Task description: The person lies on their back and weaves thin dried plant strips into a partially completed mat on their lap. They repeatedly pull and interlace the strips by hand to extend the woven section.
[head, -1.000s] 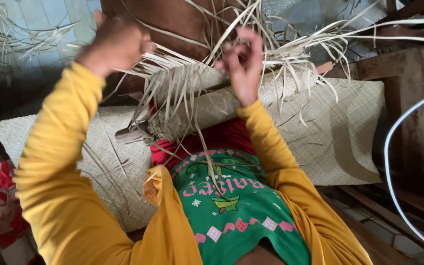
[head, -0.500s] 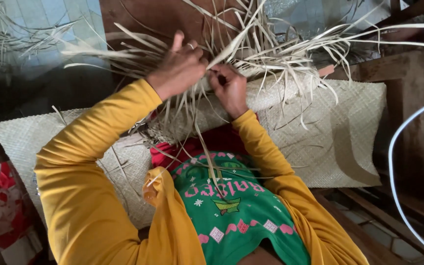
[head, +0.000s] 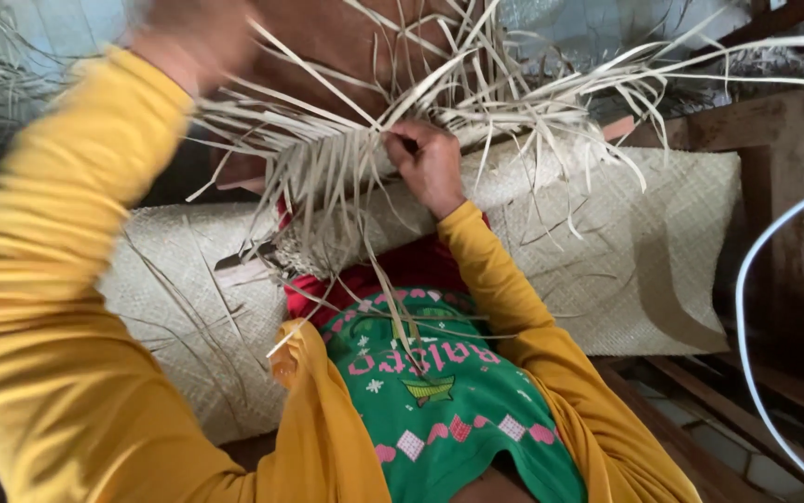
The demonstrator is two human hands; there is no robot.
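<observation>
Right grip point(head: 430, 168) on pale strips point(head: 346, 158); left hand point(head: 192, 37) seemingly blurred.

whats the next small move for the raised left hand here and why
Probably bring the left hand back down to the loose pale strips beside the right hand. The left is lifted high and blurred, apart from the weave, while the right pinches strips at the unfinished edge of the woven mat, where many ends fan out unwoven.
</observation>
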